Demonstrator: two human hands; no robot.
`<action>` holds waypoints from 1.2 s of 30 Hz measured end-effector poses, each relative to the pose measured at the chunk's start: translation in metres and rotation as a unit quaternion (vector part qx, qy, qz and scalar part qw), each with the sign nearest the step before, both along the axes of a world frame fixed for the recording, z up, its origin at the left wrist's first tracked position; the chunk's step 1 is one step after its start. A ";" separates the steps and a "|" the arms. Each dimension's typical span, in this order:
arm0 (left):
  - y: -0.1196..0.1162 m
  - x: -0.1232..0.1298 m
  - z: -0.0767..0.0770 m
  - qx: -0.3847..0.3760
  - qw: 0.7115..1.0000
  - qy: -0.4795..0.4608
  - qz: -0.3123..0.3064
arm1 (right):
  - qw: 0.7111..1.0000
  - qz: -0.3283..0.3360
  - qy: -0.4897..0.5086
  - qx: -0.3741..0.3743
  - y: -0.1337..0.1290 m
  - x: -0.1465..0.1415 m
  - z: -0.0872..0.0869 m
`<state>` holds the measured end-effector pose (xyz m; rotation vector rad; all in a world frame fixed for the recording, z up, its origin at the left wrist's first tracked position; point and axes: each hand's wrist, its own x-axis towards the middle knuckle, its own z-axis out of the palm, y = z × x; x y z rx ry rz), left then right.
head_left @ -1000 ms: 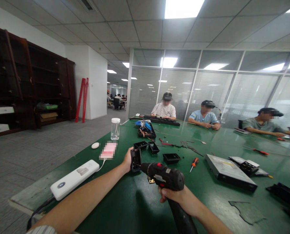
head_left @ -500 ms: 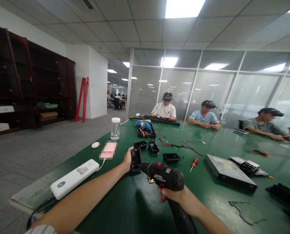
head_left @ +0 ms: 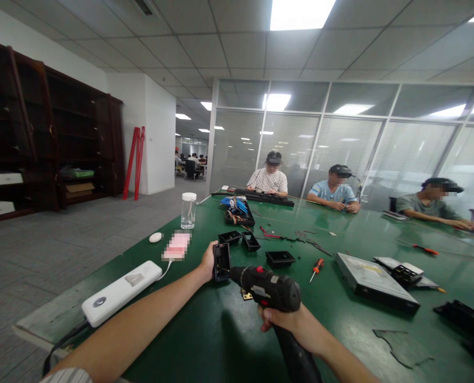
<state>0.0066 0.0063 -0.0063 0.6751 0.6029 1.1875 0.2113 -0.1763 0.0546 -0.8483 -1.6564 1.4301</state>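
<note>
My left hand (head_left: 208, 261) grips a small black plastic housing (head_left: 222, 261) from its left side, holding it upright with the open face turned toward me and to the right. In my right hand (head_left: 280, 318) is a black cordless drill (head_left: 271, 287), its fingers wrapped round the handle. The drill's chuck points left, with its front end at the housing's lower right side; whether the bit touches it I cannot tell. A small brass-coloured metal piece (head_left: 246, 295) shows just under the drill. Two similar black housings, a near one (head_left: 251, 241) and a farther one (head_left: 229, 237), lie beyond my left hand.
Another black housing (head_left: 280, 259) and an orange screwdriver (head_left: 317, 270) lie past the drill. A flat metal drive (head_left: 376, 279) is at right. At left are a white power strip (head_left: 123, 292), a phone (head_left: 176, 246) and a clear jar (head_left: 188, 211). Several people sit across the green table (head_left: 173, 340).
Almost nothing differs. My hands, the housing and the drill keep the same pose, apart from a very slight shift of the view.
</note>
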 end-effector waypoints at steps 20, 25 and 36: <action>-0.004 -0.001 0.004 -0.014 1.000 0.015 -0.002 | 1.000 0.001 0.001 -0.008 0.003 0.001 -0.005; -0.006 0.000 0.006 -0.015 1.000 0.018 -0.005 | 1.000 -0.006 0.005 -0.006 0.002 0.000 -0.002; -0.005 0.001 0.005 -0.028 0.999 0.032 0.007 | 1.000 -0.011 0.017 -0.014 0.000 -0.001 -0.001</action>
